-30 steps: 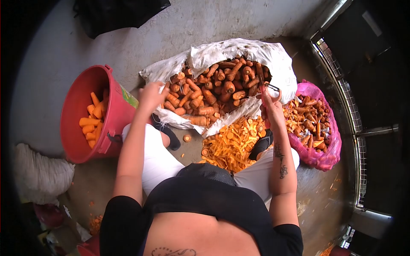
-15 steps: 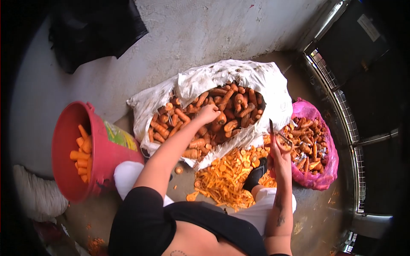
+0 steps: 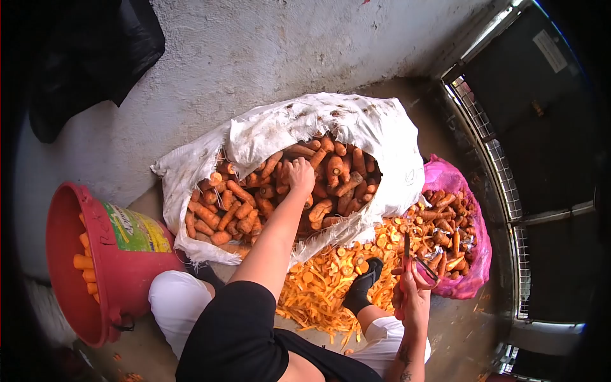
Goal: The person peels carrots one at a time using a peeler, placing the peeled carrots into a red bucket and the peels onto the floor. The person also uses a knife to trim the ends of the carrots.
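Observation:
Over the open white sack (image 3: 375,118), my left hand (image 3: 299,175) is closed among the unpeeled carrots (image 3: 238,207), its fingers curled downward. Whether a carrot is in its grip is hidden. At the right, my right hand (image 3: 414,293) is wrapped round a knife (image 3: 407,248) with its blade pointing up, together with a peeler (image 3: 425,270). Orange peelings and cut ends (image 3: 324,280) lie heaped on the floor below the sack.
A red bucket (image 3: 137,280) with peeled carrots (image 3: 86,262) inside lies tilted at the left. A pink bag (image 3: 480,235) of carrot pieces stands at the right. Black plastic (image 3: 95,57) hangs by the wall. A sandalled foot (image 3: 364,283) touches the peelings.
The view has shifted, with the bucket now lower left. My left hand has reached deeper among the carrots in the sack. My right hand still holds the tools, now lower in view.

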Motion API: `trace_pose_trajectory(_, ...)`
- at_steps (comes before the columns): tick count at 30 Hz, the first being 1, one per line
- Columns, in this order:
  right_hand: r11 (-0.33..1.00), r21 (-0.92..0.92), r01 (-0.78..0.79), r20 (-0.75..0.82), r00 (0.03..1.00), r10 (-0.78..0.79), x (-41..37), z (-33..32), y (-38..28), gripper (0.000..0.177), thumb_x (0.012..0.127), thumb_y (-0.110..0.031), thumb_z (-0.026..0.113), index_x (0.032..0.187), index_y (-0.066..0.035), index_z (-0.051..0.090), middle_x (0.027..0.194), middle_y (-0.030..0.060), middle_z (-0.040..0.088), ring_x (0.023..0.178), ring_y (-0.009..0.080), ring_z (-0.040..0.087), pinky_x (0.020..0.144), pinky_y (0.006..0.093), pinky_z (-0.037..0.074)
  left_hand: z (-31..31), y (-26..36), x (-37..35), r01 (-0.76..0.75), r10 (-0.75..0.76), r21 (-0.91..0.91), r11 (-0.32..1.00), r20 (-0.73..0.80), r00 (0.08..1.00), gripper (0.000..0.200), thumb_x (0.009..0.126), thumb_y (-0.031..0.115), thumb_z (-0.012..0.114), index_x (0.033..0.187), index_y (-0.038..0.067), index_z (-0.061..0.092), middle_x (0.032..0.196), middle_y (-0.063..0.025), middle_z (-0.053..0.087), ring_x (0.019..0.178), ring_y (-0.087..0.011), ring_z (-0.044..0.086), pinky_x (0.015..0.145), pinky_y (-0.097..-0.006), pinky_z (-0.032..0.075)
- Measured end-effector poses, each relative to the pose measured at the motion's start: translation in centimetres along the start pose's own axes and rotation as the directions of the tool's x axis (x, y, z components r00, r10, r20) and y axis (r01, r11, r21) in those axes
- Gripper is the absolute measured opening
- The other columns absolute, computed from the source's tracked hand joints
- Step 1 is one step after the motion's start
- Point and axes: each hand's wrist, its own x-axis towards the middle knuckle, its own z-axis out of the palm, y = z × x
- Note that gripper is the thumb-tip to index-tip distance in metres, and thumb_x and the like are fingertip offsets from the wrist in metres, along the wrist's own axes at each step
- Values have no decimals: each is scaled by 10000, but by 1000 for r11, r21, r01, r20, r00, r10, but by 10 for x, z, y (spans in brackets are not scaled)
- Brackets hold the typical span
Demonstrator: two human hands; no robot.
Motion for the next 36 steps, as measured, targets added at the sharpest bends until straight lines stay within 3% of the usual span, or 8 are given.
trace_pose_trajectory(9,996,-92,14,12,1000,-13,-4,15,-10,339,954,-353,529,1012,-25,592,520,-46,414,382,36,353,360,189,257,-23,-44,-32,-5,-36,-732,682,-40,999,437,815,343,638,1145,68,558,1089,-148,584,1047,-283,578,953,-450,414)
trace_pose_trajectory(11,992,-90,91,42,995,-87,3,16,-3,350,954,-357,528,1011,-19,595,518,-43,416,377,38,351,352,192,254,-49,-56,-51,438,272,-857,-270,369,889,418,814,302,545,1103,0,532,1018,-180,611,1014,-327,596,932,-484,449)
trace_pose_trajectory(13,999,-26,36,67,997,-34,2,20,-6,345,958,-312,543,1101,-8,618,525,-70,413,393,31,335,369,197,264,-102,-68,-93,531,472,-469,-705,249,846,433,793,279,500,1118,-6,519,993,-187,610,974,-364,599,872,-519,480)
trace_pose_trajectory(16,993,17,118,105,987,-119,3,35,-2,407,975,-310,509,1286,-51,550,512,-72,393,416,22,341,383,184,262,-177,-83,-146,612,658,-424,-668,49,751,468,781,325,468,1122,7,509,901,-178,593,875,-328,606,779,-517,523)
trace_pose_trajectory(24,947,-94,306,200,938,-283,6,63,19,381,984,-371,471,983,-20,618,476,-68,373,387,35,318,394,216,237,-257,-136,-248,605,745,-711,-359,171,644,615,872,575,518,1107,6,526,771,-109,604,659,-238,624,613,-396,537)
trace_pose_trajectory(27,954,-3,299,171,940,-294,2,84,21,332,984,-341,481,966,-46,632,486,-70,399,396,29,321,398,209,258,-240,-140,-264,-327,259,-737,591,-210,943,532,819,519,633,1002,22,581,846,-139,665,690,-249,666,624,-378,530)
trace_pose_trajectory(28,961,71,266,187,943,-275,0,93,23,328,980,-324,492,992,-38,652,491,-68,431,394,28,338,405,208,312,-262,-139,-269,-183,177,-652,736,-76,981,452,784,406,696,999,17,611,842,-155,683,743,-283,679,664,-403,525)
trace_pose_trajectory(36,797,-67,600,266,781,-565,-33,156,41,273,985,-244,503,1066,-11,620,637,-68,482,516,15,410,462,184,297,-286,-159,-256,-326,201,-461,825,-299,933,331,745,249,711,1004,65,619,894,-142,668,804,-328,653,691,-409,516)
